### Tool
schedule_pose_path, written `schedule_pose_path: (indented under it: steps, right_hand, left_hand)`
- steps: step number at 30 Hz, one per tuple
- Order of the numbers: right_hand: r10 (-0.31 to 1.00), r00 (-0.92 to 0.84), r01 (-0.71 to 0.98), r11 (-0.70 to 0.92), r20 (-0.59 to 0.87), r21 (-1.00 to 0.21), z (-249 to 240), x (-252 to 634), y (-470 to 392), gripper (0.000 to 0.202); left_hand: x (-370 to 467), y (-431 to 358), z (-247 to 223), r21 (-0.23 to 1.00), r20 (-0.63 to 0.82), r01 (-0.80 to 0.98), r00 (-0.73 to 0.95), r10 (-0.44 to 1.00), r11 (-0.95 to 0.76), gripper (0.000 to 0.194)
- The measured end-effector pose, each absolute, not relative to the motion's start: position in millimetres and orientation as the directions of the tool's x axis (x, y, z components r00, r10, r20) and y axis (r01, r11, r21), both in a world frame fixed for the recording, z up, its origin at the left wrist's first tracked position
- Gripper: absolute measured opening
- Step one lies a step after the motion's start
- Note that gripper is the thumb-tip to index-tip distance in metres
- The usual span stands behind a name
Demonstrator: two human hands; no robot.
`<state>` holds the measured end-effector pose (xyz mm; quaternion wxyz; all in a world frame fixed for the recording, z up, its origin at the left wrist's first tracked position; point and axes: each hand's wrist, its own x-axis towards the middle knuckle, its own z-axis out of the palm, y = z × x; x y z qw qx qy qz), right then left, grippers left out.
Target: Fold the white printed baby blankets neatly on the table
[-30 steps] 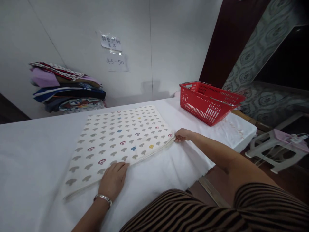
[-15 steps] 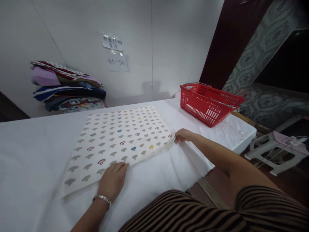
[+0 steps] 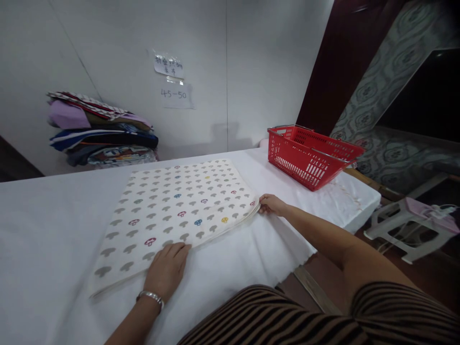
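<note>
A cream tablecloth [image 3: 168,203], printed with grey mushrooms and a few red, blue, yellow and green ones, lies folded in flat layers on the white-covered table. My left hand [image 3: 167,268], a silver bracelet at its wrist, rests palm down over the near edge, fingers stretched out on the fabric. At the near right corner, my right hand [image 3: 272,205] pinches the layered edge between thumb and fingers. The corner is slightly raised there, and the layers show along the near side.
A red plastic basket [image 3: 309,160] stands at the table's right back. Several folded fabrics [image 3: 104,129] are stacked at the back left against the wall. Paper signs [image 3: 173,96] hang on that wall. A white stool [image 3: 409,230] is on the floor to the right.
Hardly anything differs. Both hands keep their places on the tablecloth, and the layers at the right corner look slightly more spread. The view has shifted a little.
</note>
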<state>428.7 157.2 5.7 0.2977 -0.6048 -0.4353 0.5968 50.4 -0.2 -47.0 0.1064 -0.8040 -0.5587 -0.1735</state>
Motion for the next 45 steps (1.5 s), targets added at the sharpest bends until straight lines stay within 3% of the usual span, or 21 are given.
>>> schedule_pose_path:
  steps: [2, 8, 35, 43, 45]
  right_hand:
    - [0.862, -0.104, 0.167, -0.477, -0.496, -0.863, 5.0, 429.2, 159.5, 0.004]
    - [0.814, -0.107, 0.178, -0.550, -0.571, -0.816, 5.6, 430.1, 166.9, 0.026]
    - [0.877, -0.100, 0.092, -0.463, -0.470, -0.882, -3.4, 431.5, 159.0, 0.015]
    - [0.880, -0.059, 0.173, -0.455, -0.471, -0.873, 0.7, 431.2, 161.6, 0.004]
    - [0.890, -0.026, 0.204, -0.440, -0.455, -0.874, 5.2, 431.9, 161.6, 0.017]
  left_hand:
    - [50.4, -0.1, -46.4, 0.019, 0.394, 0.934, 0.322, 0.861, -0.357, 0.032]
    - [50.3, -0.2, -46.9, 0.031, 0.408, 0.931, 0.320, 0.855, -0.363, 0.032]
    - [53.4, -0.8, -44.1, 0.067, 0.400, 0.932, 0.303, 0.865, -0.357, 0.031]
    - [53.8, -1.1, -43.5, 0.059, 0.396, 0.935, 0.299, 0.868, -0.349, 0.031]
    - [54.2, -1.6, -42.9, 0.062, 0.396, 0.934, 0.301, 0.868, -0.352, 0.031]
